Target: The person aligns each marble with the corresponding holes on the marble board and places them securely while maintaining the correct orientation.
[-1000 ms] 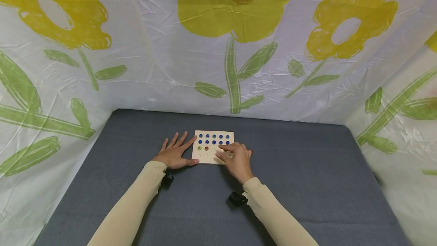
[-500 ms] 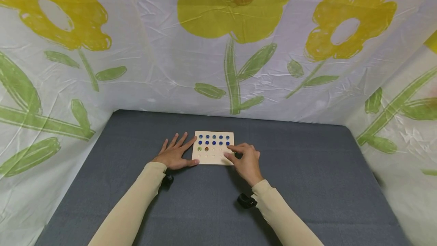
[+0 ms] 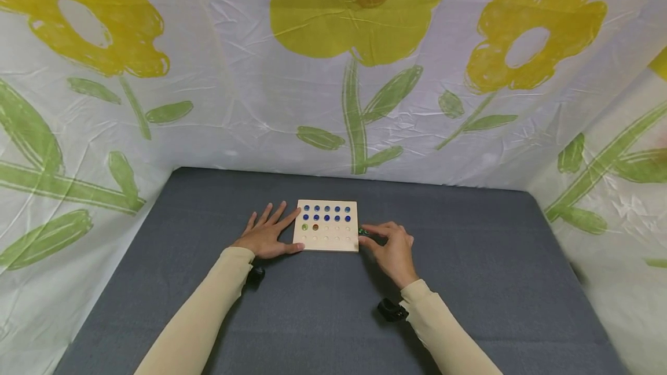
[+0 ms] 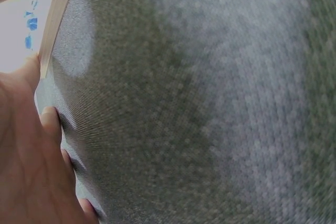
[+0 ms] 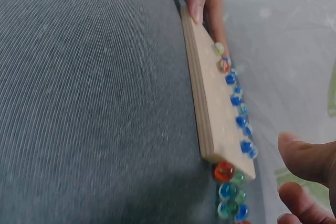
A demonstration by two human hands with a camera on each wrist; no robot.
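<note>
A pale wooden board [image 3: 333, 245] with rows of round hollows lies on the cloth. Blue marbles [image 3: 326, 218] fill its two far rows; a yellow-green marble [image 3: 304, 227] and a brownish-orange marble [image 3: 315, 227] begin the third. My left hand [image 3: 266, 240] is spread flat at the board's left side, thumb and index fingertip touching its edge. My right hand [image 3: 391, 249] is just beyond the right edge, thumb and forefinger apart around a green marble [image 3: 363, 231]. In the right wrist view, loose marbles cluster against that edge, including a red-orange marble [image 5: 224, 171]; nothing shows between the fingers.
Dark grey cloth [image 3: 312, 311] covers the table. A white flower-printed sheet [image 3: 239, 103] hangs behind it and along both sides. Each wrist carries a small black camera, such as the right one [image 3: 392, 309].
My right hand has moved rightward from over the board to the marbles beside it, uncovering the right-hand hollows. The left hand stays in place.
</note>
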